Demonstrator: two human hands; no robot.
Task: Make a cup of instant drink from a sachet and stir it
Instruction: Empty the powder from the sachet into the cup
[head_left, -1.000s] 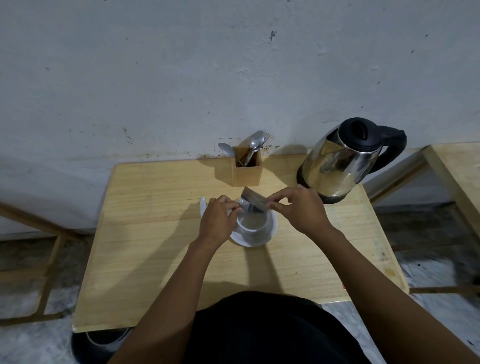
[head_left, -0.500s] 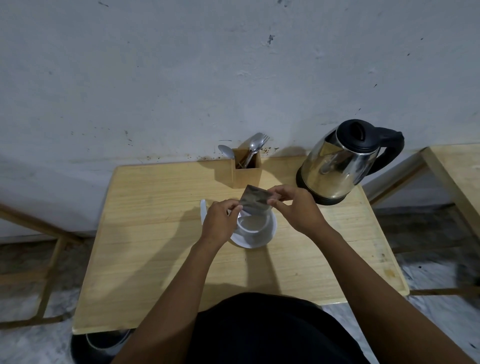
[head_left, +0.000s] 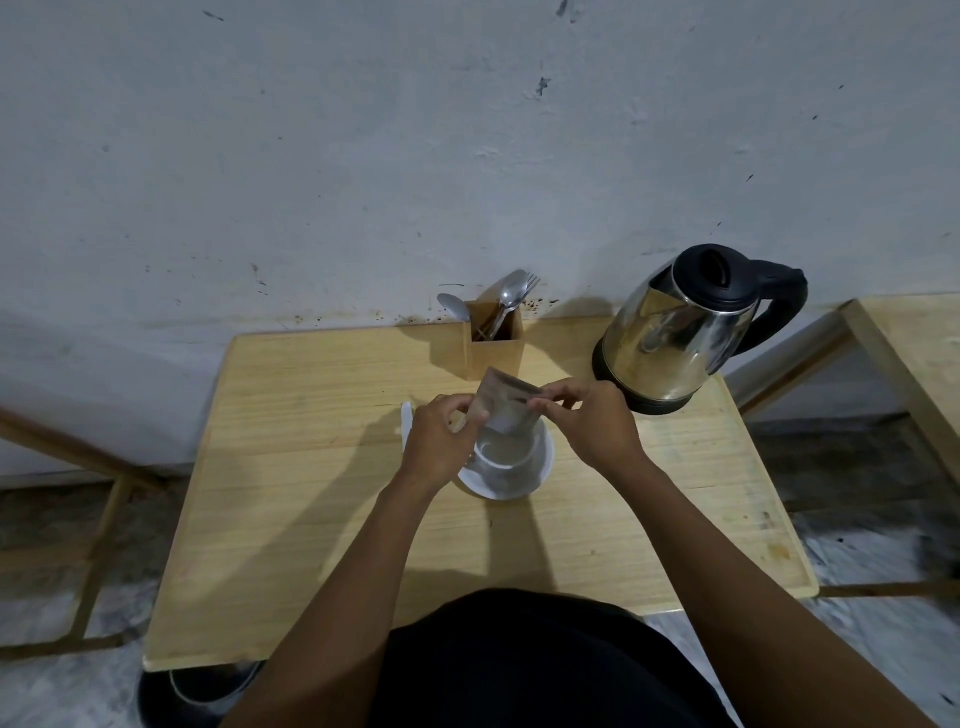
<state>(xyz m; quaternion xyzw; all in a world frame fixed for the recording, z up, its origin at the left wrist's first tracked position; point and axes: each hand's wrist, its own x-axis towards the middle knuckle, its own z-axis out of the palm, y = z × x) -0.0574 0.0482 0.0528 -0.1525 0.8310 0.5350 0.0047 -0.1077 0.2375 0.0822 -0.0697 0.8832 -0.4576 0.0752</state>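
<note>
A white cup stands on a white saucer in the middle of the wooden table. Directly above the cup I hold a small silvery sachet, tilted with one corner pointing down into the cup. My left hand pinches its left edge and my right hand pinches its upper right edge. The cup's inside looks pale; I cannot tell what is in it. My left hand hides the cup's left side.
A steel kettle with a black lid and handle stands at the back right. A wooden holder with spoons and a fork sits against the wall behind the cup. A second table is at the right. A dark bin sits under the table's front left.
The sachet has risen and tipped more upright above the cup, held by both hands throughout. The camera shifted slightly.
</note>
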